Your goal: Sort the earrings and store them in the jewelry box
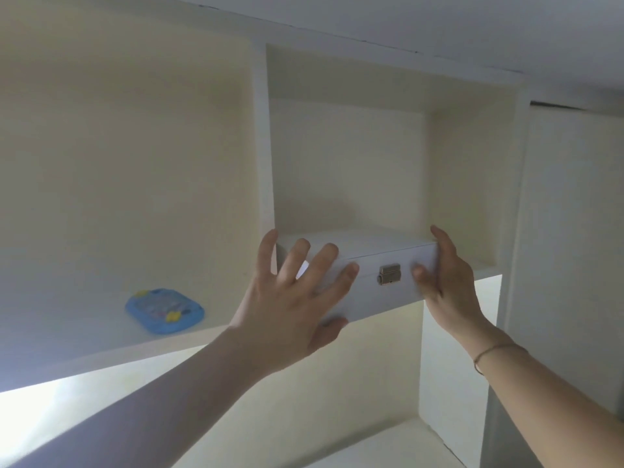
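1. The white jewelry box (374, 265) sits mid-frame at the front edge of a cubby in the white shelf unit (263, 136), lid closed, metal clasp (389, 274) facing me.
2. My left hand (293, 309) spreads open-fingered across its front left corner, thumb beneath.
3. My right hand (445, 282) presses flat against its right end.
4. A blue toy (164, 310) lies lower left.

The white jewelry box (371, 265) fills nearly the whole width of the cubby (347, 163), leaving only slim gaps at its side walls, where the left hand (290, 298) and right hand (445, 282) press. Above the box the cubby stands open. On the neighbouring shelf (84, 332), room lies around a blue toy (164, 310).
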A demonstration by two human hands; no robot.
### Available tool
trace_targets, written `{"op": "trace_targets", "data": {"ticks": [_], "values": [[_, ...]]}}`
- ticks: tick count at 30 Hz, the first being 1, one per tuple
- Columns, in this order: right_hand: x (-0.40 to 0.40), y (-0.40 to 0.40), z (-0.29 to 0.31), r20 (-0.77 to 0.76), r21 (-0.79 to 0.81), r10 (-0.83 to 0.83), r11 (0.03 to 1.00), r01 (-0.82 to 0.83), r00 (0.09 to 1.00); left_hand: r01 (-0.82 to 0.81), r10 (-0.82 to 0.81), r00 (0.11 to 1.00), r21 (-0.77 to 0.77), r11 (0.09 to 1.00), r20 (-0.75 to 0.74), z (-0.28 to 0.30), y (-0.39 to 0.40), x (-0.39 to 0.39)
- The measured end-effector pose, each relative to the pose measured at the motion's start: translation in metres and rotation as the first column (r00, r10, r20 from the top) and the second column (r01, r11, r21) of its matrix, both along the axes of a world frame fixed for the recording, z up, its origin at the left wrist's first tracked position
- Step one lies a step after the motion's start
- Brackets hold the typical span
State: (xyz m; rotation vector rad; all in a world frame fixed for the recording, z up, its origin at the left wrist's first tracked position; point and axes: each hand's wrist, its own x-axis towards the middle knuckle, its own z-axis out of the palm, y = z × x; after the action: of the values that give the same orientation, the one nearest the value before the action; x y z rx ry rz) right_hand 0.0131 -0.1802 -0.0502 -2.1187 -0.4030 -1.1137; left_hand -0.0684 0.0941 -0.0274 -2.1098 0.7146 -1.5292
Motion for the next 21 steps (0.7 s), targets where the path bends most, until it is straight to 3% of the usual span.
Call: {"op": "trace_targets", "data": {"ticks": [8, 15, 21], "values": [[0.015, 0.017, 0.009, -0.238, -0.079, -0.064, 0.996, 0.047, 0.969, -0.160, 0.157, 0.987, -0.075, 0.984, -0.039, -0.007, -0.001, 0.014], [0.033, 0.036, 0.001, -0.176, -0.086, -0.200, 0.979, 0.187, 0.964, -0.320, 0.307, 0.944, -0.111, 0.941, -0.120, -0.002, 0.004, 0.022], [0.031, 0.041, 0.002, -0.297, -0.031, -0.278, 0.959, 0.282, 0.914, -0.336, 0.321, 0.938, -0.122, 0.934, -0.130, -0.005, 0.002, 0.024]]}}
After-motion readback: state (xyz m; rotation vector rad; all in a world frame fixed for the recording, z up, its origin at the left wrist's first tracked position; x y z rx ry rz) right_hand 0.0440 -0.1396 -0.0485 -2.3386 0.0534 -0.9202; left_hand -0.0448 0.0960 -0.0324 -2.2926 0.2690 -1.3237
